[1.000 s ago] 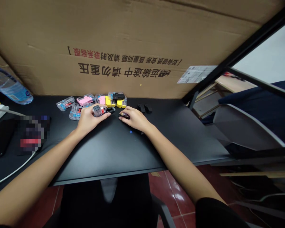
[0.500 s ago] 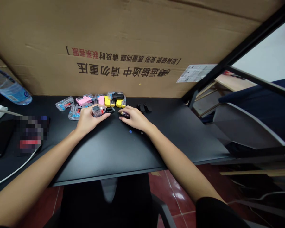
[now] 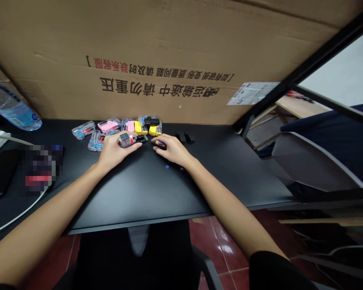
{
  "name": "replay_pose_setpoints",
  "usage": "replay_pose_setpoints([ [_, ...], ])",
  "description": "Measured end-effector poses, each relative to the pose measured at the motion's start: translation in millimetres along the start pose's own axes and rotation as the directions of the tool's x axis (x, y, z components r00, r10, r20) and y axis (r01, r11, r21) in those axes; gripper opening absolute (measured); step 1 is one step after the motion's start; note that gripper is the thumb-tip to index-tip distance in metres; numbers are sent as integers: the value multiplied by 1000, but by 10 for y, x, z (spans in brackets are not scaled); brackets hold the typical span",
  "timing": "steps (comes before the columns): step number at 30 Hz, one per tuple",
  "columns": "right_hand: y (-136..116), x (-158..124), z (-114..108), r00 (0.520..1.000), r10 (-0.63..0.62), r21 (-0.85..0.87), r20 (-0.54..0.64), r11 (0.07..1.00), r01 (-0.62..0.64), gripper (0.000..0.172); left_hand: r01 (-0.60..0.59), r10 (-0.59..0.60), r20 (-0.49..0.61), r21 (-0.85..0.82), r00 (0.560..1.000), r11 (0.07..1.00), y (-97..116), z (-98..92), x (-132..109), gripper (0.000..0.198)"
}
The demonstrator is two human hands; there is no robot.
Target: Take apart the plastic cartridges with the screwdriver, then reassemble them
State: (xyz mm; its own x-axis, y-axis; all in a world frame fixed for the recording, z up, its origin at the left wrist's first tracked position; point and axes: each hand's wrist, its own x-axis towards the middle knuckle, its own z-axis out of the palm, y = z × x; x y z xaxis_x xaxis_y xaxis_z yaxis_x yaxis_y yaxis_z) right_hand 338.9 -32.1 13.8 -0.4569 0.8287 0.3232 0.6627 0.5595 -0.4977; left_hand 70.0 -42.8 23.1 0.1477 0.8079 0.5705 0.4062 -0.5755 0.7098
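Along the black worktop [image 3: 145,189], the left hand [image 3: 113,150] grips a clear plastic case [image 3: 127,140]; the right hand [image 3: 172,150] closes on a small dark-red object [image 3: 160,145]. Clear cases [image 3: 96,141] holding pink and yellow pieces lie just beyond, under a cardboard carton's [image 3: 169,40] upside-down Chinese print.

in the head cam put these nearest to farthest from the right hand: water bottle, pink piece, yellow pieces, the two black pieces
From the right hand:
1. Two black pieces: just ahead, to its right
2. Yellow pieces: ahead, to its left
3. Pink piece: farther left, in the same cluster
4. Water bottle: at the far left edge of the view
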Motion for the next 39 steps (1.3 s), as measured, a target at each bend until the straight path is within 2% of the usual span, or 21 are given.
replay_pose_setpoints([
  [6,-64,-16,-82,999,35,-51,0,998,-35,30,17,-17,-2,6,1000,1000,7,-6,4,34],
  [13,-86,-28,-132,994,73,-129,77,990,-63,33,18,-18,3,6,1000,1000,-5,-3,1,35],
  [18,-40,-45,-243,979,181,-268,92,951,-151,29,-4,4,7,5,1000,1000,-17,-1,2,34],
  [21,-8,-45,-306,973,223,-320,65,928,-191,24,-30,30,56,8,998,1000,-5,-11,4,31],
  [24,-27,-32,-320,985,173,-215,-3,962,-170,23,-53,53,156,-1,986,999,11,-21,0,30],
  [27,-124,-24,-276,996,59,-31,-66,998,-61,22,-46,56,309,-41,949,998,20,-22,-11,31],
  [30,-251,-29,-186,999,-47,78,-12,996,48,20,-19,45,445,-63,894,998,28,-16,-18,34],
  [32,-308,-30,-120,995,-86,120,43,990,81,19,-8,38,482,-64,876,998,34,-13,-16,37],
  [35,-318,-23,-59,990,-110,154,84,983,96,22,5,30,492,-70,870,998,33,-12,-12,39],
  [39,-227,-18,-112,987,-117,170,108,981,98,24,23,20,489,-82,872,996,13,-16,-10,38],
])
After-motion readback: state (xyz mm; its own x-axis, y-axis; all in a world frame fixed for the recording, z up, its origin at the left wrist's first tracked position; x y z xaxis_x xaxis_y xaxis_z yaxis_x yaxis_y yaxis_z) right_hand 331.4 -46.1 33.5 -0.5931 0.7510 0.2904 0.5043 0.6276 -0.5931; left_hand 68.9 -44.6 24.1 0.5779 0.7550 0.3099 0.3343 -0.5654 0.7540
